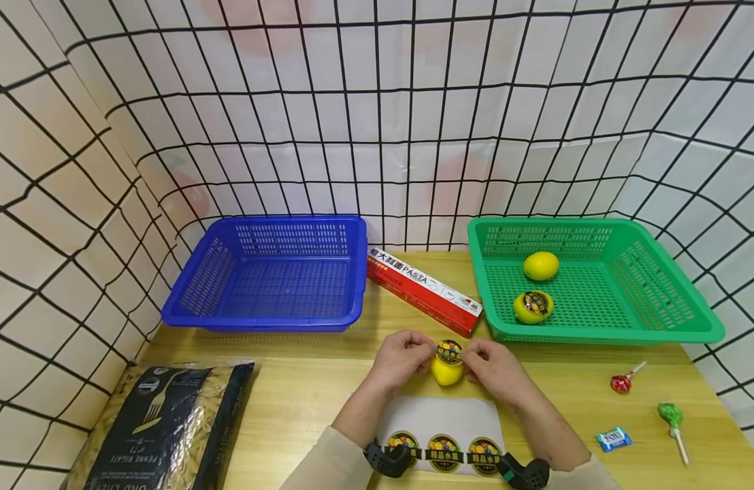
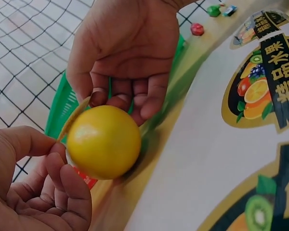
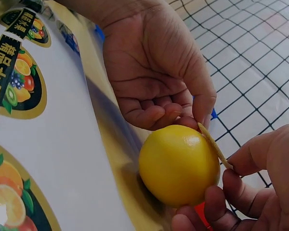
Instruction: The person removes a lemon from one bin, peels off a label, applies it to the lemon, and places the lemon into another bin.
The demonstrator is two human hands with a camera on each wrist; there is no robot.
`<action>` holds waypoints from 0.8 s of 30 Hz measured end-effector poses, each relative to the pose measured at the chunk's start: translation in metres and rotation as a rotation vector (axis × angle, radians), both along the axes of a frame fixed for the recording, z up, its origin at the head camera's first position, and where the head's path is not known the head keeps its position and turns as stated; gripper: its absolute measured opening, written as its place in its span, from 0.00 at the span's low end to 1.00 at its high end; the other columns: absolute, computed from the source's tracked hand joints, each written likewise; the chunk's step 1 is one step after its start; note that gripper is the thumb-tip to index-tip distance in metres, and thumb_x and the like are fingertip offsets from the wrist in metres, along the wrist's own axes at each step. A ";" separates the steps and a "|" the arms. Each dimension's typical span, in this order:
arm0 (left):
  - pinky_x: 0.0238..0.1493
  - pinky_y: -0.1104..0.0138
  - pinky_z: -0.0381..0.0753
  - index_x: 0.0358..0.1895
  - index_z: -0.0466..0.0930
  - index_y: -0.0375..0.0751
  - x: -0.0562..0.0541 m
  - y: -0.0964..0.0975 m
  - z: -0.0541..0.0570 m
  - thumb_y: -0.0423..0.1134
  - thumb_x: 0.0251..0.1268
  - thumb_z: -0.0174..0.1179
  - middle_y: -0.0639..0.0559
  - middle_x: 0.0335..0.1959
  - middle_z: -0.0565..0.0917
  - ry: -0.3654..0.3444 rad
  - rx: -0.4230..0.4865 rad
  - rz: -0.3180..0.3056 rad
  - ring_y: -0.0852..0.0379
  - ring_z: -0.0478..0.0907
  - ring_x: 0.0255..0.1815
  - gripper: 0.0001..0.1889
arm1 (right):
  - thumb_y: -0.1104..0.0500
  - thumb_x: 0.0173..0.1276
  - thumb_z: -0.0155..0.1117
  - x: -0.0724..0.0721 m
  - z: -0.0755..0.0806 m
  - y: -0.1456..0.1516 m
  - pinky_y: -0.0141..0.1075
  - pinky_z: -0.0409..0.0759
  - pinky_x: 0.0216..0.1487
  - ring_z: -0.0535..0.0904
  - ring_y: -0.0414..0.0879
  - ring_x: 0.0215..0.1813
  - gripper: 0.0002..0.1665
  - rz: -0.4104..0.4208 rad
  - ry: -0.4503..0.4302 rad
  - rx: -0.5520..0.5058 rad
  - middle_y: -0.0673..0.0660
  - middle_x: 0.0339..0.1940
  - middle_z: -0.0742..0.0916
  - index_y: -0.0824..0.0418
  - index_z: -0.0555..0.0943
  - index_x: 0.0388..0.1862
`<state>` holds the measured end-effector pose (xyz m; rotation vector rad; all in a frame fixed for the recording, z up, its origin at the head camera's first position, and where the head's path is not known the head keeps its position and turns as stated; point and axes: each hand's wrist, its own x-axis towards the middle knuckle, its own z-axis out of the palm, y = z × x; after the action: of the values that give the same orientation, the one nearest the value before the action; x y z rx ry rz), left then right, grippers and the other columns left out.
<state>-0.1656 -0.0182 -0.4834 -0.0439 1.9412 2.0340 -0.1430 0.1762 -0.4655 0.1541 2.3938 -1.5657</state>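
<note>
A yellow lemon (image 1: 447, 374) rests on the wooden table between the two hands. A round black-and-gold fruit sticker (image 1: 449, 352) lies against its upper side, edge-on and partly standing off the peel in the wrist views. My left hand (image 1: 398, 364) pinches one end of the sticker between thumb and forefinger, and my right hand (image 1: 496, 371) pinches the opposite end. In the left wrist view the bare yellow peel of the lemon (image 2: 104, 142) faces the camera. Below the hands lies a white sticker sheet (image 1: 441, 415) bearing a row of three matching stickers (image 1: 444, 454).
At the back right, a green basket (image 1: 597, 333) holds two lemons, the nearer one (image 1: 533, 307) stickered. A blue basket (image 1: 263, 322) stands back left, with a red pasta box (image 1: 422, 289) between. A penne bag (image 1: 156, 429) lies left; two lollipops (image 1: 620, 383) and a blue-wrapped candy (image 1: 613, 439) lie right.
</note>
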 end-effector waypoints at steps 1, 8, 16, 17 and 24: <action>0.31 0.70 0.77 0.38 0.84 0.31 0.000 0.000 0.000 0.31 0.60 0.64 0.52 0.23 0.80 -0.001 -0.002 0.001 0.59 0.74 0.24 0.07 | 0.60 0.76 0.58 0.000 0.000 0.000 0.32 0.82 0.39 0.78 0.45 0.37 0.11 0.002 -0.001 -0.001 0.56 0.33 0.80 0.66 0.76 0.34; 0.31 0.70 0.78 0.39 0.84 0.31 -0.001 0.000 -0.003 0.31 0.60 0.65 0.51 0.24 0.81 -0.008 -0.014 0.009 0.59 0.74 0.25 0.07 | 0.59 0.76 0.60 0.001 -0.002 0.001 0.31 0.85 0.41 0.81 0.45 0.38 0.11 0.044 -0.025 -0.016 0.59 0.40 0.82 0.69 0.77 0.39; 0.40 0.60 0.89 0.51 0.83 0.32 0.002 -0.004 0.002 0.36 0.65 0.67 0.45 0.41 0.86 -0.039 -0.064 -0.080 0.57 0.82 0.32 0.15 | 0.56 0.79 0.58 0.000 -0.002 0.002 0.38 0.89 0.41 0.85 0.47 0.37 0.28 0.107 -0.097 -0.120 0.67 0.48 0.83 0.71 0.64 0.66; 0.42 0.59 0.89 0.52 0.83 0.33 0.002 -0.005 0.004 0.36 0.65 0.67 0.45 0.43 0.86 -0.038 -0.050 -0.099 0.57 0.83 0.33 0.15 | 0.54 0.78 0.58 0.001 -0.001 0.002 0.38 0.89 0.41 0.85 0.46 0.38 0.29 0.113 -0.074 -0.099 0.67 0.49 0.83 0.70 0.64 0.68; 0.48 0.56 0.89 0.57 0.78 0.33 0.004 -0.010 0.026 0.35 0.69 0.66 0.43 0.51 0.81 0.018 0.135 -0.258 0.55 0.85 0.44 0.17 | 0.46 0.74 0.65 0.008 0.015 -0.005 0.31 0.81 0.41 0.80 0.48 0.45 0.30 0.066 0.228 0.086 0.63 0.55 0.81 0.59 0.73 0.67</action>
<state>-0.1616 -0.0285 -0.4577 0.2446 1.7144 1.9907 -0.1345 0.1713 -0.4509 -0.0911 2.6105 -1.5238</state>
